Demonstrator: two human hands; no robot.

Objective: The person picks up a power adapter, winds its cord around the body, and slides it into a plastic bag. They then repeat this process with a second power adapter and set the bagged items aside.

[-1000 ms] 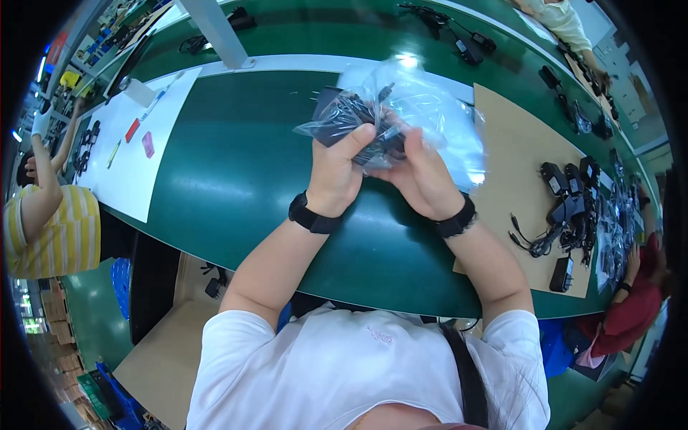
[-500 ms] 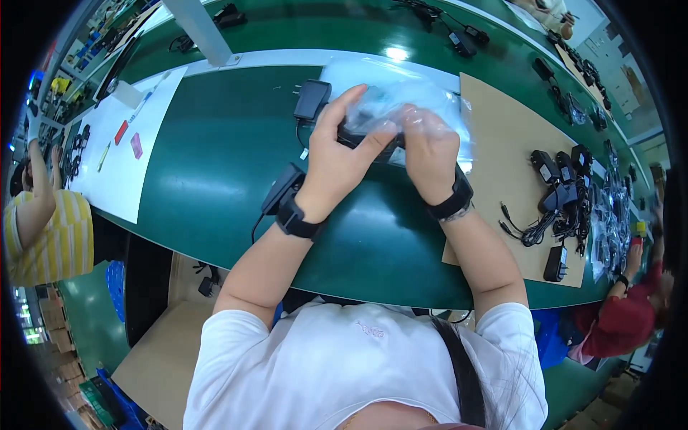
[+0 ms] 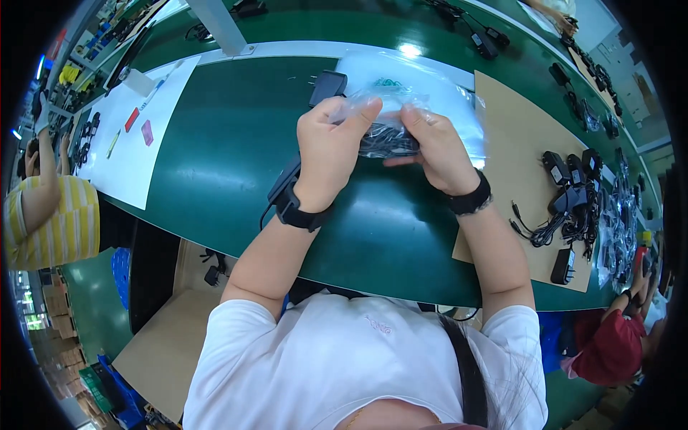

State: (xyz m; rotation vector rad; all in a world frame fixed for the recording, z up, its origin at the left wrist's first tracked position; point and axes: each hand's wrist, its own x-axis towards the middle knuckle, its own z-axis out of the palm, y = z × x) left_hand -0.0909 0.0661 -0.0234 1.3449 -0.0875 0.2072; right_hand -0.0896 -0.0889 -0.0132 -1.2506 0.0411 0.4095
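Between my two hands is a clear plastic bag [image 3: 387,147] with a coiled black cable inside, held above the green table. My left hand [image 3: 326,154] pinches the bag's upper left edge with thumb and fingers. On the other side, my right hand [image 3: 446,152] grips the upper right edge, its thumb on top and one finger stretched below the bag. A black power adapter [image 3: 328,86] lies just beyond my left fingers. Underneath and behind the bag is a pile of flat clear plastic bags [image 3: 451,107].
Right of my hands, a brown cardboard sheet [image 3: 512,143] carries several black adapters [image 3: 566,179] with cables. Farther right lie bagged ones [image 3: 618,229]. A white sheet [image 3: 136,172] with pens is at left. Other people sit at both sides. A metal post [image 3: 221,25] stands at the back.
My hands have drawn apart slightly, and the cable in the bag shows more plainly between them. The right index finger is now stretched out below the bag. The whole view has shifted slightly.
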